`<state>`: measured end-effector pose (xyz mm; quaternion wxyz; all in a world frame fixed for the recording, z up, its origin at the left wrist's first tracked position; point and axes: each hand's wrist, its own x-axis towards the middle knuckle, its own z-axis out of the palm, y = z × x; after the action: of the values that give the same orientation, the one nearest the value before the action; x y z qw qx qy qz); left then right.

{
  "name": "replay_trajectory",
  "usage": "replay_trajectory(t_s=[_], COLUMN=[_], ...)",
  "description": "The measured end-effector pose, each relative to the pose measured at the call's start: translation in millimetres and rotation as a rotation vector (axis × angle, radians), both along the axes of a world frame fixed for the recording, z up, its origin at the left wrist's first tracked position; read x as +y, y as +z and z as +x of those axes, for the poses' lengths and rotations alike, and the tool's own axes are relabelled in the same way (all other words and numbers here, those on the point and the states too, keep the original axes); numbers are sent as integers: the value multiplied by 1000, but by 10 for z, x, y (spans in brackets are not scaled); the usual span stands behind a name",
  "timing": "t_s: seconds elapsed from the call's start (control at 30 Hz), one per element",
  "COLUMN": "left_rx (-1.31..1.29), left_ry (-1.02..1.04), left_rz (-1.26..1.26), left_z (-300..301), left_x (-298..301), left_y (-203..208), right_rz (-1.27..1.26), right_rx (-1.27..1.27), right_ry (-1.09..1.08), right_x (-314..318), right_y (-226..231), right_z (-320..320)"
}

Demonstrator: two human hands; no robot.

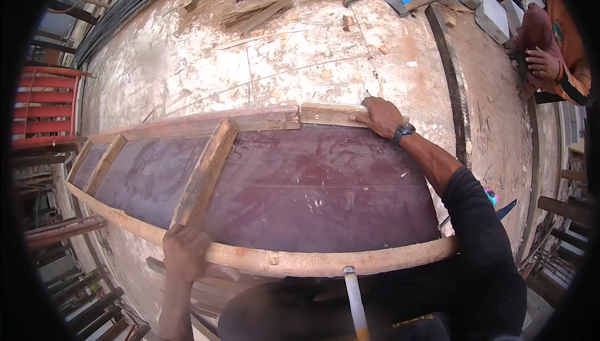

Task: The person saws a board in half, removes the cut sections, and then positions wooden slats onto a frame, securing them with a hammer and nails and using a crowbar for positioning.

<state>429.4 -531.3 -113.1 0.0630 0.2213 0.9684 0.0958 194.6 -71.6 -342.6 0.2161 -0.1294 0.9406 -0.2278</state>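
Stretching left to right, there's the dark red board [325, 185], front rail [312, 262] along its near edge, crosspiece [206, 172] slanting over it. Up on the far edge lies the short strip [331, 115], long axis running sideways, directly under the right hand [381, 117], clasped by thumb and fingers; the left hand [187, 250], well apart, wraps over the rail at the crosspiece's near end.

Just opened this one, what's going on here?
A person is handling a dark reddish-brown panel edged with wood. The left hand is curled over the near rail, beside the end of a wooden crosspiece. The right hand grips a short batten along the far edge. Another person's hand shows at upper right, away from the panel.
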Motion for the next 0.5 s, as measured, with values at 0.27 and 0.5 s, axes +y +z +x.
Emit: replay_trajectory(t_s=[0.27, 0.5], left_rx=[-4, -54], left_ry=[-43, -70], left_rz=[-14, -32], left_z=[-170, -440], left_x=[-76, 17], left_y=[142, 331], right_rz=[-29, 134], right_rx=[34, 7], right_ry=[120, 277], right_x=[33, 94], right_y=[-146, 1], right_z=[113, 163])
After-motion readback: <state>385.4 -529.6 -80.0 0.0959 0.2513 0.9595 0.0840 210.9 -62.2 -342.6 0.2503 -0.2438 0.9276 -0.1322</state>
